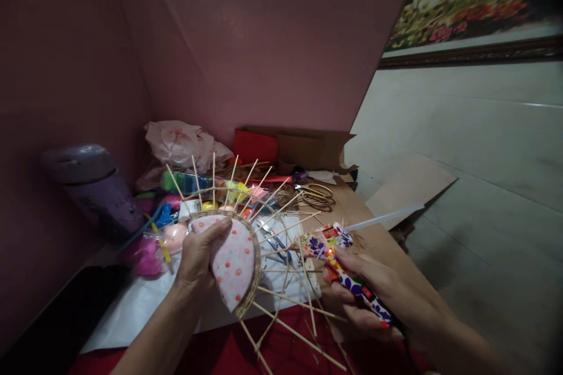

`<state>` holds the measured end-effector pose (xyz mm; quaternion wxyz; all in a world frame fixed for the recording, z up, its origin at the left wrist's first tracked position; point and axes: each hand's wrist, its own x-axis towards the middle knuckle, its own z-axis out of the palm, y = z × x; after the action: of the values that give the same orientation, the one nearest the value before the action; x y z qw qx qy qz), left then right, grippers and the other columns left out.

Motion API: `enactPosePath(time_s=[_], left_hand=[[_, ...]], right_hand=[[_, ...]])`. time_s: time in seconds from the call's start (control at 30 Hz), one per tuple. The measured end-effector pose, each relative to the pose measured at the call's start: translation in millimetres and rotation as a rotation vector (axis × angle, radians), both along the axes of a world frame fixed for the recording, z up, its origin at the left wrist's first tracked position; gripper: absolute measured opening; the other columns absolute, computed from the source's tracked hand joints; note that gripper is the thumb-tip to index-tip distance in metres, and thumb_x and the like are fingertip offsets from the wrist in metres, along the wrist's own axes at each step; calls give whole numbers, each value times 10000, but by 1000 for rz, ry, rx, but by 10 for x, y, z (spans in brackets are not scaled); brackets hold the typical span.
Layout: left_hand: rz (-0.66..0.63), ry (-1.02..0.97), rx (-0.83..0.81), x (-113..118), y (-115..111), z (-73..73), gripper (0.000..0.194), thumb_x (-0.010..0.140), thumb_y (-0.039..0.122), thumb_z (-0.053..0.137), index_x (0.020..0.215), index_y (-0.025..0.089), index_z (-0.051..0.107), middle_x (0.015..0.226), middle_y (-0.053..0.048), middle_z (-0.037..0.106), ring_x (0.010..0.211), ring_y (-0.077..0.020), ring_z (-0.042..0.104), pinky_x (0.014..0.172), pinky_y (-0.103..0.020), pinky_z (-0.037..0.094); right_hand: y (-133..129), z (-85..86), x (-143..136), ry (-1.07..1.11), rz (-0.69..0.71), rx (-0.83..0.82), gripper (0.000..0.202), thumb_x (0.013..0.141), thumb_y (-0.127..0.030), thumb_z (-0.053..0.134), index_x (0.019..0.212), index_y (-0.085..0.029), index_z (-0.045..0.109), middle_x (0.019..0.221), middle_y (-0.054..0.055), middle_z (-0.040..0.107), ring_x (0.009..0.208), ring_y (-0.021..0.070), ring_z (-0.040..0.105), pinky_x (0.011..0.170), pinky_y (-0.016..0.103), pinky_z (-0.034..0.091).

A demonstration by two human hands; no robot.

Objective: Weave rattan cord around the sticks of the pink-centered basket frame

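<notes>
The white sheet (132, 312) spreads beneath and to the left of the spotted panel (235, 261), so any glue that drips would probably land there or on the brown board (373, 243) to the panel's right. The purple bottle (99, 199) stands well apart on the panel's left, out of likely trouble. The panel itself is up off the surface, the left hand (197, 255) pinching its left edge with the thumb across the face; a one-sided hold like that could let it twist if pushed at the far rim. Right of it, the right hand (373, 290) is wrapped round a flowered glue gun (338, 261), which could scorch cloth or fingers if hot. Gold-handled scissors (317, 194) lie beyond the panel to the right, where a swinging spoke might catch. The thin sticks (299, 336) fanning from its rim look easiest to snap or knock askew, crowded by the gun's nozzle (295, 247); whether that touches one, I cannot tell.
</notes>
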<state>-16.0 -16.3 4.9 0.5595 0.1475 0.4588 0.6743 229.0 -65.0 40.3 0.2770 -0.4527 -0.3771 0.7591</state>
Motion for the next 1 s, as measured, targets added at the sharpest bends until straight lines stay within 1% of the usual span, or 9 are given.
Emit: enactPosePath(time_s=[0.17, 0.47, 0.6, 0.77, 0.9, 1.0], left_hand=[[0, 5, 6, -1, 6, -4, 187, 561, 74, 678, 729, 108, 605, 583, -42, 663, 488, -190, 625, 477, -304, 533], [0, 3, 8, -5, 0, -7, 172, 566, 87, 682, 719, 109, 605, 583, -43, 663, 487, -190, 626, 479, -304, 534], [0, 8, 5, -5, -2, -9, 188, 555, 88, 689, 723, 108, 607, 582, -39, 662, 487, -186, 625, 482, -299, 534], [-5, 1, 14, 2, -6, 8, 194, 555, 80, 690, 729, 108, 606, 586, -39, 664, 494, -187, 628, 489, -296, 536], [-4, -7, 4, 7, -4, 18, 175, 564, 72, 677, 720, 106, 605, 581, -42, 662, 482, -188, 625, 478, -297, 535], [-17, -15, 18, 7, -5, 17, 176, 572, 71, 673, 729, 108, 603, 587, -44, 663, 492, -190, 629, 486, -300, 536]], right_hand=[[2, 1, -2, -17, -8, -25, 344, 866, -510, 394, 809, -179, 466, 605, -57, 446, 286, -8, 294, 233, 106, 205], [-2, -37, 14, -5, -3, 8, 364, 859, -524, 396, 823, -172, 484, 604, -60, 433, 287, -10, 291, 240, 112, 194], [-11, -6, 13, -26, -15, -1, 354, 859, -520, 398, 823, -178, 478, 610, -63, 434, 296, -10, 282, 246, 111, 185], [-29, 50, -7, -67, -14, 2, 318, 843, -497, 445, 803, -183, 471, 604, -69, 429, 301, -10, 267, 245, 111, 174], [-33, 56, -5, -69, -30, -8, 313, 838, -490, 453, 812, -180, 483, 611, -65, 434, 308, -12, 266, 246, 105, 162], [-39, 49, 3, -56, -22, 0, 331, 852, -500, 425, 821, -177, 492, 618, -60, 442, 307, -9, 277, 251, 114, 170]])
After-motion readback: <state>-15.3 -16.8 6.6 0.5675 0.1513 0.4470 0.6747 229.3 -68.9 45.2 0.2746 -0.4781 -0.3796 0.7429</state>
